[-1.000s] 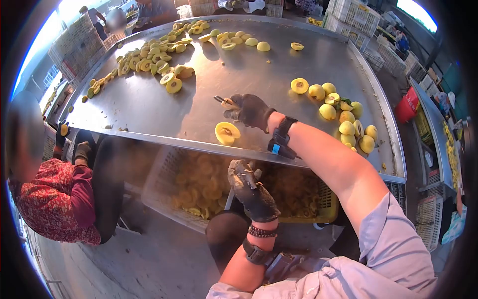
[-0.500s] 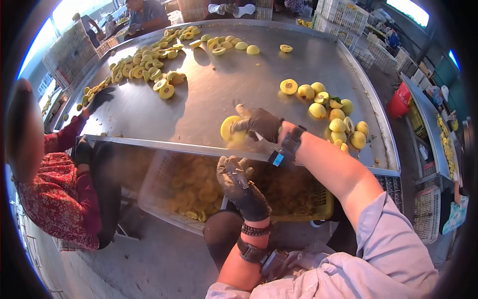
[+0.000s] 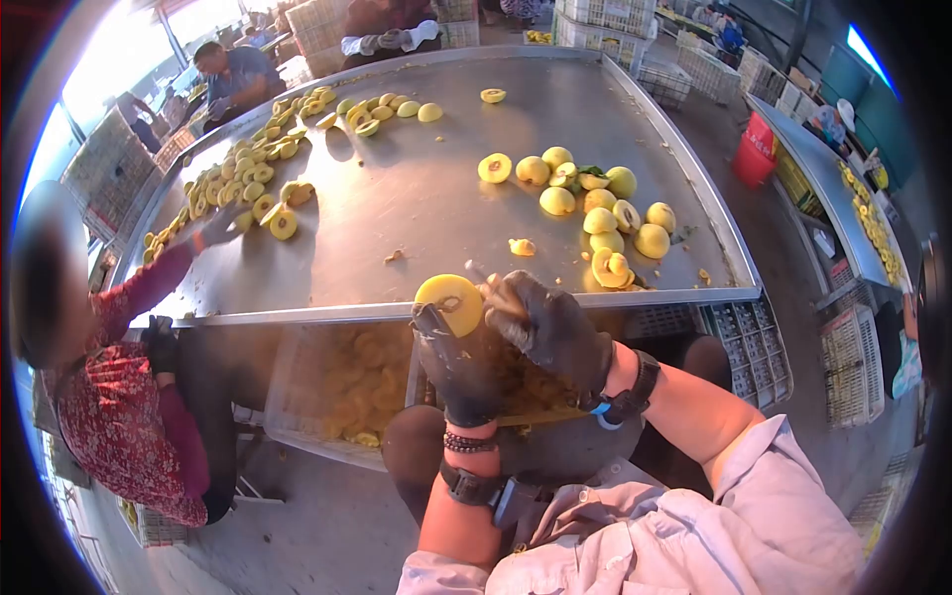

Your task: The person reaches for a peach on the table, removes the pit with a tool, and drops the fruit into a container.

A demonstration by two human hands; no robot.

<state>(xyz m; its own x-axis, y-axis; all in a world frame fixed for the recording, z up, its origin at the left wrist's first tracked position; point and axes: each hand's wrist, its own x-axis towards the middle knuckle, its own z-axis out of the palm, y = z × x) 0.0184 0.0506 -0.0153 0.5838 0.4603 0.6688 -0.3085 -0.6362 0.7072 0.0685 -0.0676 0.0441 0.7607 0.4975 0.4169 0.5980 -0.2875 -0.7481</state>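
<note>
Just above the near table edge, my gloved left hand [image 3: 451, 362] grips a yellow peach half [image 3: 451, 302], cut face up with the brown stone hollow showing. Close on its right, my gloved right hand [image 3: 555, 327] is closed around a slender tool [image 3: 478, 269] whose pale tip sticks out near the fruit; most of it is hidden by my fingers. Whole and halved peaches [image 3: 599, 220] lie on the metal table [image 3: 397, 238] beyond my right hand.
A long pile of peach halves [image 3: 233, 178] runs along the table's left side. Under the near edge stands a crate of cut fruit [image 3: 337, 382]. At left, a co-worker in a red patterned top [image 3: 129, 426] reaches over the table. A red bucket [image 3: 755, 151] stands at right.
The peach half has come off the table towards me, passing from my right hand into my left. The co-worker's hand has moved to the halves. My view has shifted.
</note>
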